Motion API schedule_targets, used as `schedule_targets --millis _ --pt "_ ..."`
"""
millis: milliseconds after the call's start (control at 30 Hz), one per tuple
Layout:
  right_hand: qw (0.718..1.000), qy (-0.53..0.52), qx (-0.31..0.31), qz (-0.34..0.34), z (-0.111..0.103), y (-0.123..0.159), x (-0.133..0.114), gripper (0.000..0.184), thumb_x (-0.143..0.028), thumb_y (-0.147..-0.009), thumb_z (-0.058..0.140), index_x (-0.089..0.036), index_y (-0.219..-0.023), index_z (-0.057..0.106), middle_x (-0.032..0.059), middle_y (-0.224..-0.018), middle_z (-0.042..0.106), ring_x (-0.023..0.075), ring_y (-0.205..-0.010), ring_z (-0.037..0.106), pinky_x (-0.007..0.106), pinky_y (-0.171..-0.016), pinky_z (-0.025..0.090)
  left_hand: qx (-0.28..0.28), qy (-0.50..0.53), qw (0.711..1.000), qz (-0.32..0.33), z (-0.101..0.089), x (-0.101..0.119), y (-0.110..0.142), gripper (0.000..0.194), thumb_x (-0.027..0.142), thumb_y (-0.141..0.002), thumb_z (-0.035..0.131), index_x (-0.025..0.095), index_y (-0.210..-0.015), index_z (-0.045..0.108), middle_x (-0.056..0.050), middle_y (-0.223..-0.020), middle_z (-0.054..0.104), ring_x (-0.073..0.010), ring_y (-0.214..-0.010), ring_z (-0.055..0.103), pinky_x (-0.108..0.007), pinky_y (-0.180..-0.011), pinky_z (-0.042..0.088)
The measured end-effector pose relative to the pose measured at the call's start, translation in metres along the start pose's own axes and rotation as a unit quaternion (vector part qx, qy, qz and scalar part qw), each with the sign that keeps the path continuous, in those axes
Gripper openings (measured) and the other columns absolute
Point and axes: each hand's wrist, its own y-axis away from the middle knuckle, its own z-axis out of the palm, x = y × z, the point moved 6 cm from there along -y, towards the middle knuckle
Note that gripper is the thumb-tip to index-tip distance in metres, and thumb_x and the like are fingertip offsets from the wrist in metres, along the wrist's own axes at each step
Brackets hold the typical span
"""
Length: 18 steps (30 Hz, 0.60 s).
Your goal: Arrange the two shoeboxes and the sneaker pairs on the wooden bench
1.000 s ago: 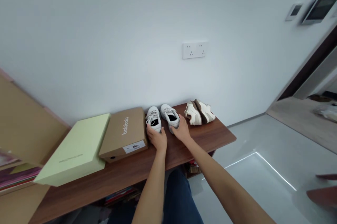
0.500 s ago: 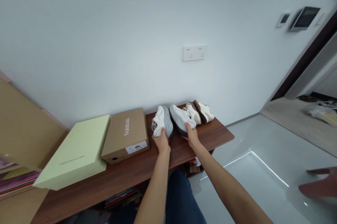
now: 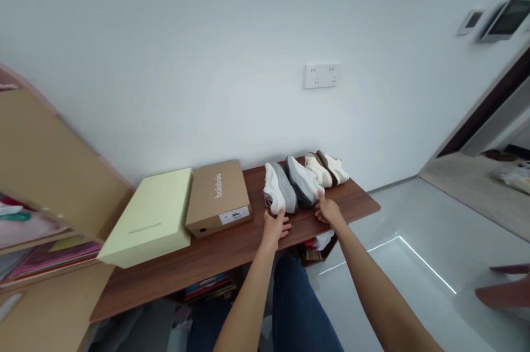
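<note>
Left hand (image 3: pixel 275 227), right hand (image 3: pixel 328 211) half-open at grey-white shoes' (image 3: pixel 274 184) heels (image 3: pixel 276 206); firm hold unclear. Keep soles (image 3: pixel 287 189) facing, heels level.

One white-and-grey shoe (image 3: pixel 280 187) and its mate (image 3: pixel 303 180) lie sideways, soles facing.
</note>
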Motion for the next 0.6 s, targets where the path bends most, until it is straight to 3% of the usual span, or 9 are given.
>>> schedule_targets --millis 67,133,200,267,333,433,533,600 --pt "0.99 0.055 0.096 -0.087 -0.012 0.019 -0.007 0.061 -0.069 -0.09 0.029 -0.021 -0.066 0.059 0.0105 -0.065 0.066 0.023 -0.064 0.063 0.034 -0.065 0.049 0.017 -0.01 0.999 0.048 -0.026 -0.007 0.015 0.083 0.045 -0.085 0.065 0.024 -0.15 0.018 -0.014 -0.107 0.071 -0.0205 -0.082 0.073 -0.036 -0.076 0.056" --pt "0.969 0.069 0.173 -0.162 -0.01 0.047 -0.019 0.059 -0.065 -0.092 0.024 -0.022 -0.074 0.06 0.01 -0.073 0.067 0.0249 -0.073 0.062 0.036 -0.07 0.047 0.081 0.0 0.985 0.152 -0.066 -0.008 0.031 0.076 0.041 -0.086 0.063 0.022 -0.148 0.024 -0.016 -0.115 0.067 -0.0211 -0.095 0.071 -0.037 -0.085 0.055" --pt "0.955 0.054 0.187 -0.224 0.012 0.075 -0.038 0.056 -0.062 -0.094 0.024 -0.02 -0.09 0.061 0.0093 -0.078 0.067 0.0251 -0.075 0.061 0.036 -0.071 0.046 0.192 -0.003 0.944 0.269 -0.113 -0.002 0.051 0.067 0.04 -0.088 0.059 0.02 -0.145 0.031 -0.018 -0.13 0.058 -0.0226 -0.115 0.062 -0.038 -0.096 0.05" --pt "0.943 0.032 0.144 -0.298 0.051 0.1 -0.067 0.052 -0.058 -0.095 0.029 -0.016 -0.107 0.059 0.0105 -0.087 0.068 0.0245 -0.079 0.062 0.036 -0.075 0.047 0.299 -0.035 0.892 0.338 -0.154 0.006 0.066 0.065 0.039 -0.088 0.057 0.018 -0.144 0.033 -0.02 -0.143 0.045 -0.0241 -0.132 0.049 -0.04 -0.107 0.042" --pt "0.919 0.039 0.083 -0.384 0.098 0.121 -0.103 0.05 -0.054 -0.095 0.037 -0.014 -0.118 0.056 0.0153 -0.105 0.067 0.0253 -0.094 0.062 0.039 -0.085 0.048 0.356 -0.078 0.865 0.345 -0.181 0.016 0.07 0.068 0.038 -0.087 0.057 0.016 -0.146 0.03 -0.022 -0.15 0.033 -0.0258 -0.14 0.038 -0.041 -0.113 0.035" --pt "0.871 0.134 0.04 -0.47 0.165 0.143 -0.143 0.048 -0.046 -0.095 0.042 -0.012 -0.126 0.057 0.0221 -0.137 0.053 0.0323 -0.13 0.046 0.048 -0.105 0.037 0.364 -0.12 0.876 0.294 -0.204 0.027 0.056 0.072 0.035 -0.087 0.055 0.011 -0.149 0.025 -0.024 -0.154 0.027 -0.0282 -0.145 0.03 -0.043 -0.117 0.027" --pt "0.848 0.228 0.011 -0.479 0.21 0.147 -0.154 0.051 -0.043 -0.096 0.041 -0.012 -0.135 0.054 0.0211 -0.154 0.036 0.0371 -0.145 0.024 0.055 -0.111 0.028 0.353 -0.139 0.893 0.242 -0.218 0.028 0.04 0.07 0.033 -0.088 0.052 0.009 -0.148 0.025 -0.024 -0.155 0.029 -0.0283 -0.147 0.026 -0.043 -0.12 0.02" --pt "0.846 0.262 -0.006 -0.464 0.225 0.143 -0.148 0.055 -0.043 -0.097 0.039 -0.011 -0.14 0.048 0.0217 -0.154 0.035 0.0368 -0.147 0.021 0.056 -0.111 0.027 0.341 -0.147 0.902 0.219 -0.226 0.025 0.032 0.068 0.03 -0.088 0.05 0.008 -0.148 0.027 -0.024 -0.155 0.03 -0.0281 -0.147 0.026 -0.042 -0.12 0.019"
